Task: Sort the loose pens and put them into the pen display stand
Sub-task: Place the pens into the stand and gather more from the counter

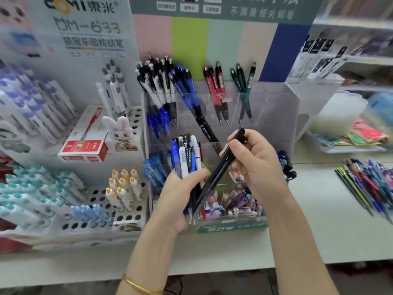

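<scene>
My left hand (pixel 177 194) grips a bundle of mixed pens (pixel 187 155), blue, white and black, held upright in front of the clear pen display stand (pixel 274 107). My right hand (pixel 255 165) pinches a black pen (pixel 219 167) near its top end; the pen slants down to the left, its lower tip by the bundle in my left hand. The stand's back compartments hold black-and-white pens (pixel 155 81), blue pens (pixel 182 81), red pens (pixel 217 86) and green pens (pixel 244 81). A pile of loose pens (pixel 370 182) lies on the counter at right.
A white perforated rack (pixel 136 122) with cartoon-topped pens stands at left, with a red-and-white box (pixel 85 139) and a rabbit figure (pixel 122 130) on it. A low box of small charms (pixel 234 206) sits under my hands. Trays and shelves fill the right background.
</scene>
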A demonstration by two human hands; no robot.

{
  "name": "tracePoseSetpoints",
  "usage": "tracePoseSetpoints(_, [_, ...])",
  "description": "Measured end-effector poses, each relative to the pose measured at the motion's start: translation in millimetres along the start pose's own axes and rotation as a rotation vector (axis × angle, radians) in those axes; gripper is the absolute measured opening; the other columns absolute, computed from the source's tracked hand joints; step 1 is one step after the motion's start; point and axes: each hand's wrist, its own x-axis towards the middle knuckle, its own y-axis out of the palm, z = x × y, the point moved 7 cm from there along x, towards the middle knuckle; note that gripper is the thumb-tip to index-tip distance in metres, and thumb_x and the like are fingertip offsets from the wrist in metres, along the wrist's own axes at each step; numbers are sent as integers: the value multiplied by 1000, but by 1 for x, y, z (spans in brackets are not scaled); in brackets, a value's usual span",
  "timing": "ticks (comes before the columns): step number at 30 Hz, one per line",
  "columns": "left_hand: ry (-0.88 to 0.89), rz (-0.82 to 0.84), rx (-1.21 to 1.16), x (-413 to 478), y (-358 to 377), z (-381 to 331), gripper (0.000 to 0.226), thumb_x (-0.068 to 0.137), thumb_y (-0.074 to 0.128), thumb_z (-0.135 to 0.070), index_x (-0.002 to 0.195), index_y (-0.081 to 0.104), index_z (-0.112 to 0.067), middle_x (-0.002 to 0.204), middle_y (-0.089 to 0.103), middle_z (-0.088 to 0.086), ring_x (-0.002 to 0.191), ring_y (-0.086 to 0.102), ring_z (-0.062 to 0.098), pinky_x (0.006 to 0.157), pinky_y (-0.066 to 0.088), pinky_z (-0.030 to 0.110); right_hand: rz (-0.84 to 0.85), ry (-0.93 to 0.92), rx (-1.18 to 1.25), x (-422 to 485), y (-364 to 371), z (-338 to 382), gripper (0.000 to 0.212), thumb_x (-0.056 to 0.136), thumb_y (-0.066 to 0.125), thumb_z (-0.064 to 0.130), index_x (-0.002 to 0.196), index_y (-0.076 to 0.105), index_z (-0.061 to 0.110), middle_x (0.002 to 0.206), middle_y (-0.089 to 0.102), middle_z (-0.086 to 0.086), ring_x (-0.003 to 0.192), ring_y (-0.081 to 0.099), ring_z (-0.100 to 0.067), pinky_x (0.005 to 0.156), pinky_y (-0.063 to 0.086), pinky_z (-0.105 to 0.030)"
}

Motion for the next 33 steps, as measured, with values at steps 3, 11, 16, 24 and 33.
tracePoseSetpoints(3, [56, -42, 68, 4, -10, -4, 14, 90, 61, -6, 103, 55, -5, 74, 56, 13, 49, 59, 17, 43, 49, 27, -185, -75, 49, 9, -26, 13, 6, 94, 54, 15, 89, 56, 17, 76, 62, -5, 50, 48, -7, 44, 42, -18])
tracePoseSetpoints(11, [114, 180, 71, -1, 7, -3, 32, 74, 72, -11, 99, 59, 3, 69, 54, 11, 55, 57, 16, 49, 51, 26, -551, -631, -574, 22, -32, 69, 8, 95, 55, 21, 101, 54, 15, 89, 55, 9, 76, 57, -8, 74, 52, -27])
tracePoseSetpoints(16, [99, 341, 12, 1, 17, 8, 25, 72, 76, -19, 93, 69, -7, 78, 53, 13, 64, 54, 18, 53, 52, 31, -208, -488, -941, 48, 3, 39, 11, 92, 60, 12, 101, 58, 7, 88, 61, 0, 82, 56, -17, 75, 47, -27])
tracePoseSetpoints(24, [152, 514, 2, 1, 28, 7, 35, 75, 80, -23, 98, 64, -2, 88, 51, 17, 67, 49, 22, 62, 47, 34, -25, -163, -963, 56, 1, 14, 35, 91, 61, 18, 124, 52, 16, 112, 60, -4, 99, 56, -18, 88, 48, -32])
tracePoseSetpoints(33, [106, 521, 37, 2, 30, 9, 29, 78, 72, -11, 101, 58, -2, 86, 59, 12, 65, 50, 24, 75, 38, 45, 307, 46, -660, 20, 10, 29, 37, 85, 63, 46, 84, 70, 9, 89, 66, -20, 84, 63, -33, 79, 52, -44])
